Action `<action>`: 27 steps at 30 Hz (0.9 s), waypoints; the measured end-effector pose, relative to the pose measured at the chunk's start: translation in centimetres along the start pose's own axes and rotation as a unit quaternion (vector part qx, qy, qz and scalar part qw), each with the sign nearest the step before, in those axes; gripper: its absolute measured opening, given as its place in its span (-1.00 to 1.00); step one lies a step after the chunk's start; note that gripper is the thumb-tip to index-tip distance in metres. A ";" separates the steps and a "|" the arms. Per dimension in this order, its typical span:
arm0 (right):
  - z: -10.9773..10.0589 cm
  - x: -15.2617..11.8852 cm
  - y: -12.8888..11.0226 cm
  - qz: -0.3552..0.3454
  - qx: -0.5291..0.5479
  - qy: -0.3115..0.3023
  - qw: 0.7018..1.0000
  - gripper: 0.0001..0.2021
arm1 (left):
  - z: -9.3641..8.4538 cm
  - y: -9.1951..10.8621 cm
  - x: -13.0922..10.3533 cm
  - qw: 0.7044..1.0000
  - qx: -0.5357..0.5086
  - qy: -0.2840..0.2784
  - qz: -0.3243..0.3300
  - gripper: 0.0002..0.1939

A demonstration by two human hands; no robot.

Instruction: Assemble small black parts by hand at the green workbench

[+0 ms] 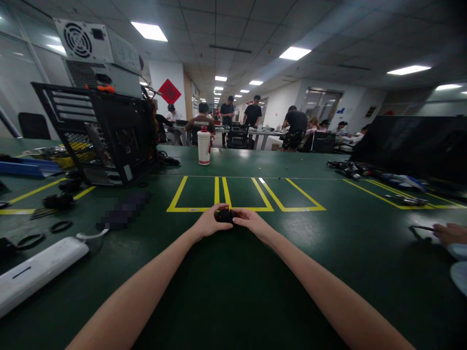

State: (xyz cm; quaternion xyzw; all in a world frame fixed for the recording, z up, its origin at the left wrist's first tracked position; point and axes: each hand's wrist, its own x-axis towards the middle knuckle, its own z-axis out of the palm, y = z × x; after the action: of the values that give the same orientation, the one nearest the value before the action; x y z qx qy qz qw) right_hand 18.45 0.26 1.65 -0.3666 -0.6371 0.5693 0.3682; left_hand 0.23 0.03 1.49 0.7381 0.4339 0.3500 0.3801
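A small black cylindrical part (225, 216), its exact kind too dark to make out, is between my two hands just above or on the green table (233, 282). My left hand (210, 222) curls round its left side, thumb below and fingers over the top. From the right, my right hand (250, 219) pinches the same part with thumb and fingertips. Both hands are closed on it at the near edge of the yellow taped boxes (248, 209). Fingers cover much of the part's surface.
An open computer case (105, 131) with a power supply (98, 41) on top stands left. Nearby lie black rings (61, 226) and a white power strip (40, 272). A white cup (204, 148) stands ahead. Another person's hand (450, 234) holds a thin tool at right.
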 end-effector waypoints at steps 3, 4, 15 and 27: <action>-0.1 -0.1 0.2 -0.025 0.014 -0.017 0.999 -0.62 | 0.0 0.2 -0.1 1.000 0.002 -0.006 0.004 -0.37; -0.1 -0.2 0.2 -0.033 0.015 -0.016 0.999 -0.62 | 0.0 0.2 -0.1 1.000 0.004 -0.008 0.004 -0.37; 0.1 -0.1 0.0 -0.002 -0.010 0.009 1.000 -0.64 | -0.1 0.8 -0.3 1.000 0.010 -0.004 -0.004 -0.37; 0.2 -0.3 0.1 -0.040 0.007 0.008 0.999 -0.72 | 0.2 -0.4 0.3 1.000 -0.010 0.007 0.018 -0.36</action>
State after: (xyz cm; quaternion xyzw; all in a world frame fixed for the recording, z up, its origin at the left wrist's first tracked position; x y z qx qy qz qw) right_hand 18.37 -0.08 1.54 -0.3433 -0.6443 0.5554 0.3982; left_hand 0.37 0.36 1.04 0.7393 0.4194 0.3665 0.3783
